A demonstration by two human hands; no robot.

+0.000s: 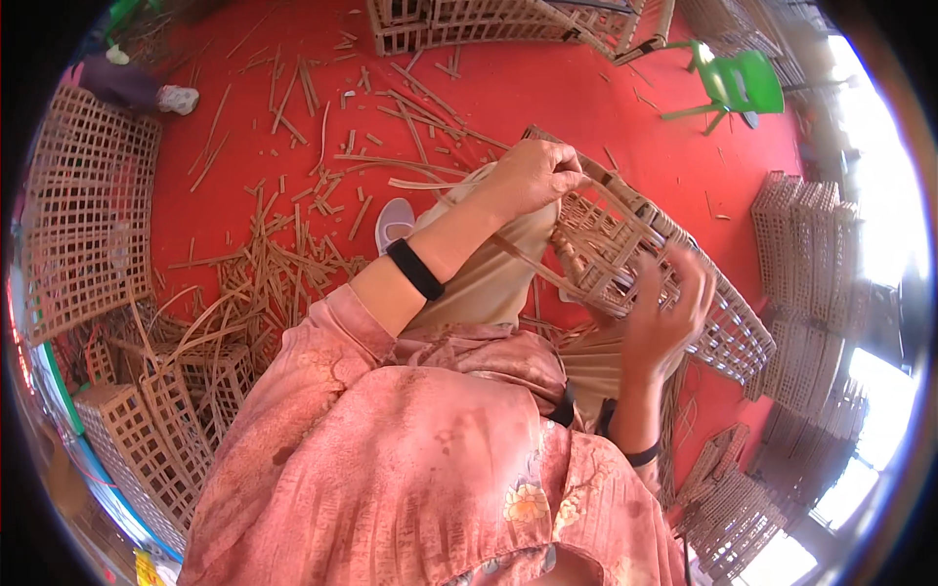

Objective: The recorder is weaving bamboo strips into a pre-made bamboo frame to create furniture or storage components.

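Note:
A woven cane basket [718,332] lies tilted across my lap, its openwork side facing up and to the right. My left hand [535,178] is closed at the far left end of its rim, thumb and fingers pressed together. Whether it also pinches a loose strip is hidden. Pale cane strips [430,184] stick out left past that wrist. My right hand [669,317] hovers over the basket's near side, somewhat blurred, fingers apart with nothing visible in them. Another flat strip [537,264] runs from beneath my left forearm toward the basket's near edge.
Cut cane pieces [278,259] litter the red floor [547,83] at left. Lattice panels [88,205] and baskets [147,420] stand at far left. A green chair [747,83] is at far right, above stacked baskets [806,254]. Another person's shoe [179,99] shows at upper left.

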